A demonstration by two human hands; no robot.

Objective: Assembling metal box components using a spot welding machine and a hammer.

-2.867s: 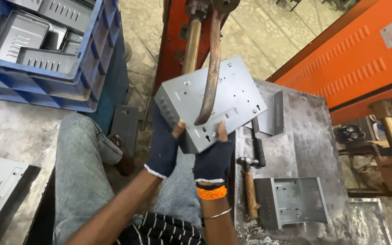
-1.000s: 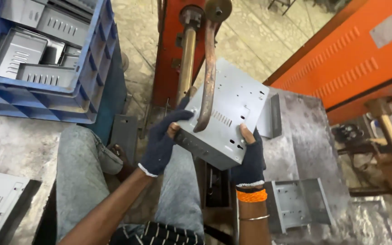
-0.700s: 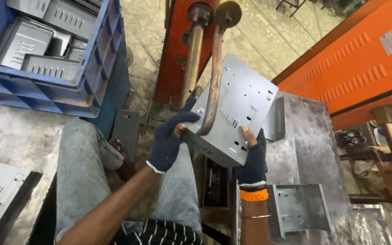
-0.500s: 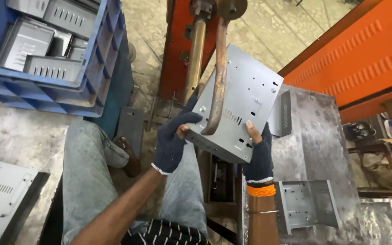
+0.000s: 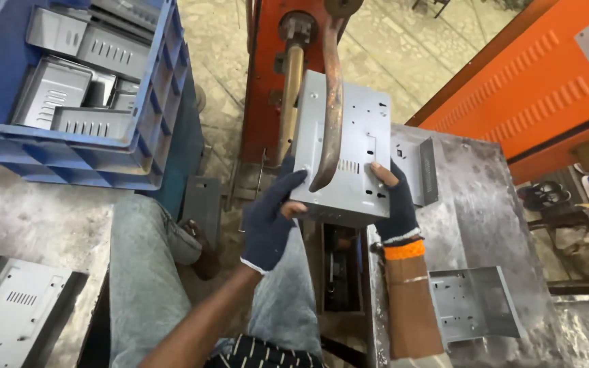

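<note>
At frame centre, your gloved left hand (image 5: 270, 221) and right hand (image 5: 393, 204) have fingers clamped on the sheet-metal housing's (image 5: 349, 153) lower corners; it is stiff, probably light, sharp-edged, under the curved welder arm (image 5: 328, 116).

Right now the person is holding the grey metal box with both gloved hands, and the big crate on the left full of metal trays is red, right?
Not quite. The head view shows the crate is blue, not red. Both gloved hands, left hand and right hand, do hold the grey metal box.
</note>
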